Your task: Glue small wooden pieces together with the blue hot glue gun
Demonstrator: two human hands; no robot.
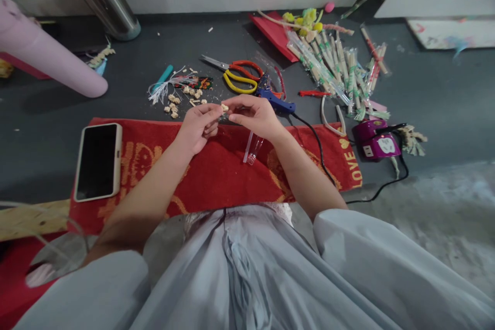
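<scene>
A small cream-coloured lumpy piece (225, 108) sits between my two hands above the towel's far edge. My left hand (199, 126) pinches it from the left with thumb and forefinger, the other fingers curled. From the right, the fingertips of my right hand (255, 116) close on the same piece. Several similar cream pieces (174, 105) lie just beyond my left hand, among crumbs and white strings (170, 85). Close behind my right hand lies a blue glue gun (276, 100). Below that hand, a clear plastic wrapper (253, 149) rests on the red towel (216, 180).
Scissors (240, 75) with red and yellow handles lie beyond my hands. Wrapped sticks (340, 62) are heaped at the back right. A phone (98, 162) lies on the towel's left end. A purple power block (375, 139) with a black cord stands right; a pink bottle (58, 54) leans in left.
</scene>
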